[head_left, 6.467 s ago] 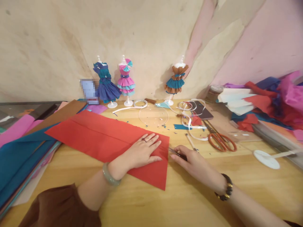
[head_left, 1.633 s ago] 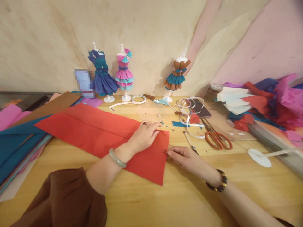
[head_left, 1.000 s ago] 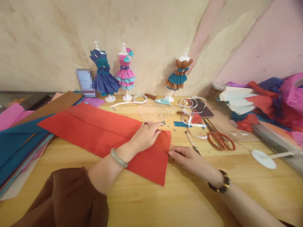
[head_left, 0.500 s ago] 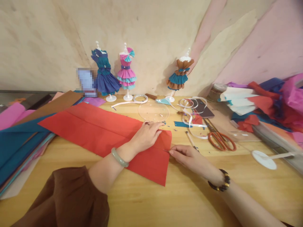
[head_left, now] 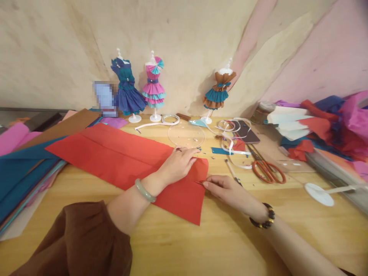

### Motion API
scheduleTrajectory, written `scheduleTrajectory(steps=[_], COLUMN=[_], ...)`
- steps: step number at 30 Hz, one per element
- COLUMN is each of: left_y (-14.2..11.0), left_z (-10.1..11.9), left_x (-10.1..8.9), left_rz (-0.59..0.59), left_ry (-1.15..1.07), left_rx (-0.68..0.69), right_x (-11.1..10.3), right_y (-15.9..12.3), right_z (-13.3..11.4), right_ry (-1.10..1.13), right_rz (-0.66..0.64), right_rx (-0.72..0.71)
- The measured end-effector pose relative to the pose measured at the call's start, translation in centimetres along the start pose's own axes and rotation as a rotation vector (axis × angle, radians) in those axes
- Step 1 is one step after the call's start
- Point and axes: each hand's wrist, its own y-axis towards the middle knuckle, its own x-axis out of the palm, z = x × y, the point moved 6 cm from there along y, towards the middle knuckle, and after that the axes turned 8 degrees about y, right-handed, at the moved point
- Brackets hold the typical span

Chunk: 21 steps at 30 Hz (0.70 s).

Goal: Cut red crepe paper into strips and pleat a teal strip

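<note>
near side: open tabletop (head_left: 172, 249) before red sheet (head_left: 129, 155) | right: orange-handled scissors (head_left: 266, 171), white stand (head_left: 319, 194) | back: three dress forms (head_left: 154, 90)

From my remote view: pale, blotchy wall (head_left: 184, 30) behind, brownish streaks at left. Pink paint (head_left: 330, 57) on right side, slanting pink strip (head_left: 253, 34) beside it. Light wooden table (head_left: 161, 249), grain visible, pushed near wall. I see soft, warm light, faint shadows on tabletop.

Single head-worn view, looking forward and down over both hands, close range
</note>
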Motion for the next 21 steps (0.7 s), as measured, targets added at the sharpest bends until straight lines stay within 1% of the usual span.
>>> scheduleTrajectory(steps=[4, 12, 21], left_y=[0.00, 0.05, 0.03], left_z=[0.01, -0.03, 0.00], left_x=[0.01, 0.07, -0.04], left_rz=[-0.011, -0.029, -0.011], left_ry=[-0.004, -0.012, -0.009], left_rx=[-0.007, -0.026, -0.016], right_x=[0.09, 0.02, 0.14], right_y=[0.14, 0.04, -0.02], right_z=[-0.30, -0.23, -0.70], right_ry=[0.002, -0.007, -0.017], right_rz=[0.000, 0.004, 0.001], right_rx=[-0.017, 0.008, 0.010])
